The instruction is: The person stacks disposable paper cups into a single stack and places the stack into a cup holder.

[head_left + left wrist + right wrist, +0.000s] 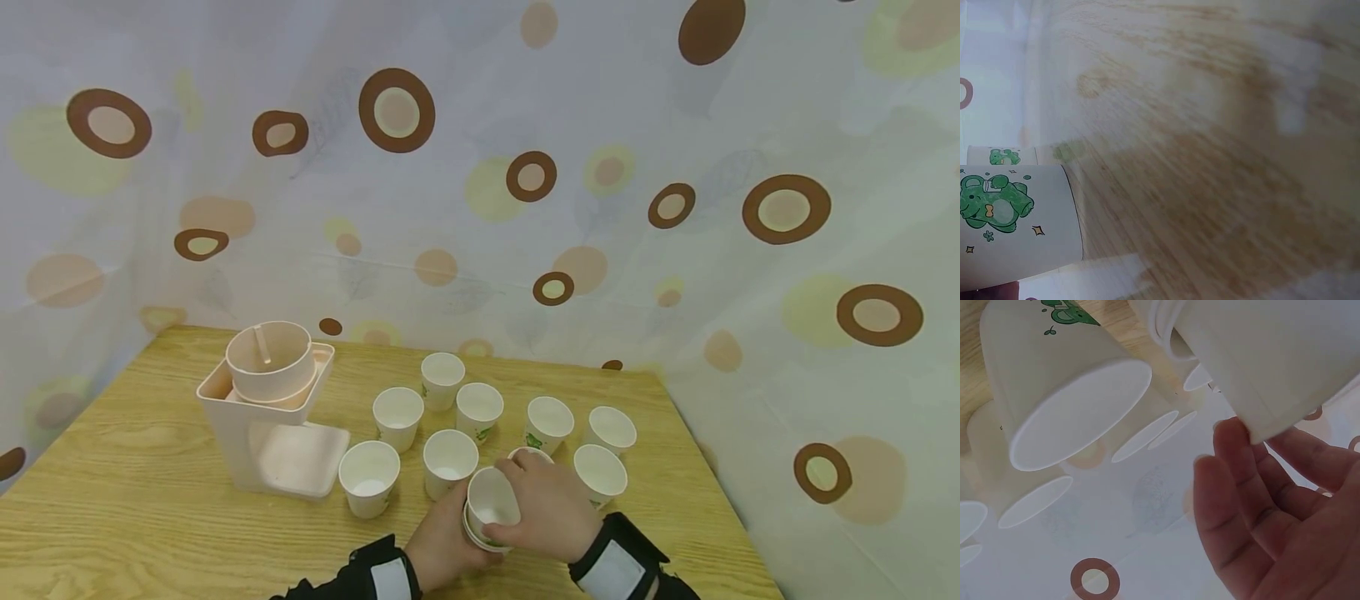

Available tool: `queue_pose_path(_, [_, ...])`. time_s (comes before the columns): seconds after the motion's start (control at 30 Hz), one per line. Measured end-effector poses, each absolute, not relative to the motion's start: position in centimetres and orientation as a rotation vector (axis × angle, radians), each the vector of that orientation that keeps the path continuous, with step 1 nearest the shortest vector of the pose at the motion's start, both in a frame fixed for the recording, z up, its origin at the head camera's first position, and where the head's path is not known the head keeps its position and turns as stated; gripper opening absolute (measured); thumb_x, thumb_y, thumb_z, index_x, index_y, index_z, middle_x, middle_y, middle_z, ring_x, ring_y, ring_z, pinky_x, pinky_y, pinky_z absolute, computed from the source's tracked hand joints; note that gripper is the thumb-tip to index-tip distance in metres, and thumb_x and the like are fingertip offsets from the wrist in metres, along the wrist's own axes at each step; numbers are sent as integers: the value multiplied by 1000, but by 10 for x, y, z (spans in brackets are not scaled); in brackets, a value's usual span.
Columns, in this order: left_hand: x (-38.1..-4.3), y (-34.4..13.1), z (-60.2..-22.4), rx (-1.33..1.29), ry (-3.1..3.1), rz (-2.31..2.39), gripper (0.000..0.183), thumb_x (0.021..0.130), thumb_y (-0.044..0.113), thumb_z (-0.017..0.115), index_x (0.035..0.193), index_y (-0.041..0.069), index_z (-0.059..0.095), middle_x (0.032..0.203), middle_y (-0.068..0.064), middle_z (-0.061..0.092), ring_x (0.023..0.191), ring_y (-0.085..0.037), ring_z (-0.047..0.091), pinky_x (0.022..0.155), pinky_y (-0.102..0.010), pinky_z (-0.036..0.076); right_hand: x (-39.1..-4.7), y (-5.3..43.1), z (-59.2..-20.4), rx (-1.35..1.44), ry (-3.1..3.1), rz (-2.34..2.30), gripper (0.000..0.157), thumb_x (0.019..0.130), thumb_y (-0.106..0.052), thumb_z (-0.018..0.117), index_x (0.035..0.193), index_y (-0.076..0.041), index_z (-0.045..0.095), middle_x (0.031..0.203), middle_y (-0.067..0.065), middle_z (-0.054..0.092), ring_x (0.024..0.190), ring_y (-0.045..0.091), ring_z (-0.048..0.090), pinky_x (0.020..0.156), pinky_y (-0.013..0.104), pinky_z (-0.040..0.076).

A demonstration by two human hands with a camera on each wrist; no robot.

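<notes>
Gripping outer cup (478, 543) with left hand (444, 540), pinching nested inner cup (491, 497) at rim with right hand (553, 510), just in front of standing cups (450, 460); light, straight pressure should spare thin walls.

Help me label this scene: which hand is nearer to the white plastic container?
Left. The left hand, gripping the stacked cups, is right of the white container and closer to the person; the right hand, on the cups' right side, is farther right.
</notes>
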State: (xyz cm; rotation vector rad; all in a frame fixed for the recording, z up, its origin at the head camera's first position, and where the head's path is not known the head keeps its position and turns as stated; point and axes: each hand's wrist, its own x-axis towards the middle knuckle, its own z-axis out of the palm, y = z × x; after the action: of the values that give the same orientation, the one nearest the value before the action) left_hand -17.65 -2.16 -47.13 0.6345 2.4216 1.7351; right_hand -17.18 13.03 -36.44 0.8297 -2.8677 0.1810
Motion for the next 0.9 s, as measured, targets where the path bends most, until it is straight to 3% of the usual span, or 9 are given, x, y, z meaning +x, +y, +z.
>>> queue_pose_path(0.67, [-176, -23, -468, 543, 2367, 1717, 83, 57, 21, 84, 128, 1, 44, 122, -16, 59, 107, -28, 56, 93, -52, 47, -175, 130, -378, 824, -2956, 171, 61, 63, -53, 72, 103, -7, 65, 91, 6, 63, 76, 20, 59, 55, 36, 52])
queue_pose_path(0.9, [-177, -23, -470, 551, 2403, 1691, 71, 58, 25, 83, 116, 3, 48, 113, -12, 61, 100, -24, 57, 90, -48, 50, -175, 130, -382, 836, -2951, 135, 66, 61, -54, 72, 105, -6, 65, 91, 7, 63, 74, 21, 59, 57, 36, 51])
